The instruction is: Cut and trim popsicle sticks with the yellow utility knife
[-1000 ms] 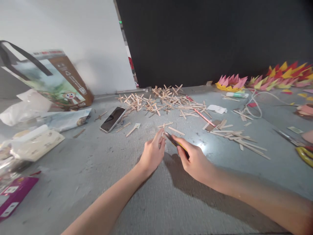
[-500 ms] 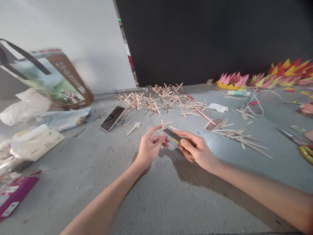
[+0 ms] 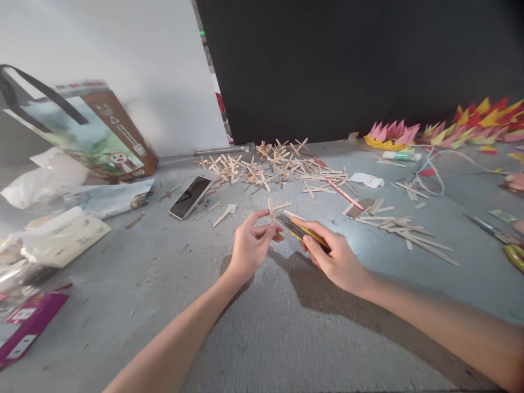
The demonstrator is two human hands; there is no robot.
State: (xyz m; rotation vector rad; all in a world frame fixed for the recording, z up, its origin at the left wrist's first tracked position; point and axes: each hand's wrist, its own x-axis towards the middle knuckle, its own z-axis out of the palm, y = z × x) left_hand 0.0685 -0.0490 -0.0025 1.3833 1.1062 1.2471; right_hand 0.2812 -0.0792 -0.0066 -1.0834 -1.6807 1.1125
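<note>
A wooden craft stick (image 3: 271,208) stands upright between the thumb and fingers of my left hand (image 3: 252,243). My right hand (image 3: 333,248) is wrapped around a black and yellow utility knife (image 3: 305,232), whose front end points left at the stick, close beside it. I cannot tell whether blade and wood touch. Just behind my hands, a couple of loose sticks (image 3: 282,206) lie on the grey surface (image 3: 262,338). Farther back is a large heap of craft sticks (image 3: 278,161), many of them crossed over one another.
To the left are a phone (image 3: 190,197), a printed bag (image 3: 110,136) and plastic packets (image 3: 61,234). On the right lie more sticks (image 3: 401,224), a red-and-white pencil (image 3: 346,195), a glue stick (image 3: 395,156), scissors (image 3: 489,228), a white cable (image 3: 440,183) and folded-paper crowns (image 3: 393,136). Another person's fingers (image 3: 518,225) show at the right edge.
My right hand has turned the utility knife slightly, so more of its yellow side shows. The knife's front end sits a little farther from the stick. My left hand has hardly moved.
</note>
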